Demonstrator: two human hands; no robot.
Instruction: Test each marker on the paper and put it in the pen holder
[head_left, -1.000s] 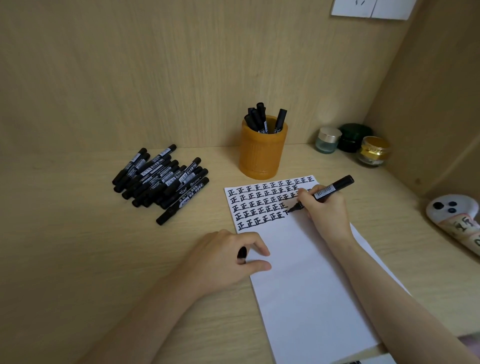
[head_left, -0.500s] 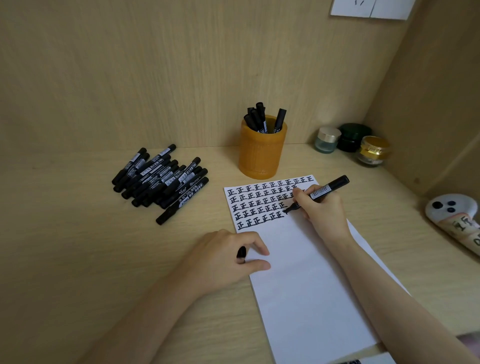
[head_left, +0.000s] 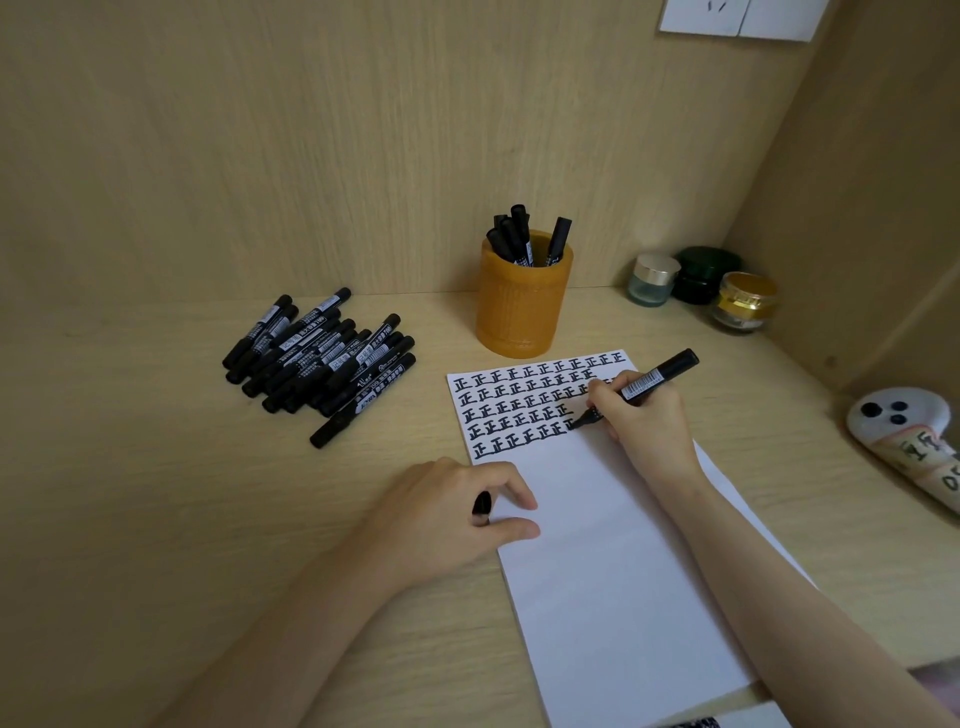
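Observation:
A white paper lies on the desk, its top covered with rows of black written characters. My right hand grips an uncapped black marker, its tip touching the paper at the end of a row. At the paper's left edge rests my left hand, holding the black marker cap in curled fingers. An orange pen holder behind the paper contains several black markers. A pile of black markers lies to the left.
Three small jars stand in the back right corner. A white case with black dots lies at the right edge. Wooden walls close the desk behind and on the right.
My right hand has moved the marker tip down and slightly left along the written rows. The left hand has stayed put.

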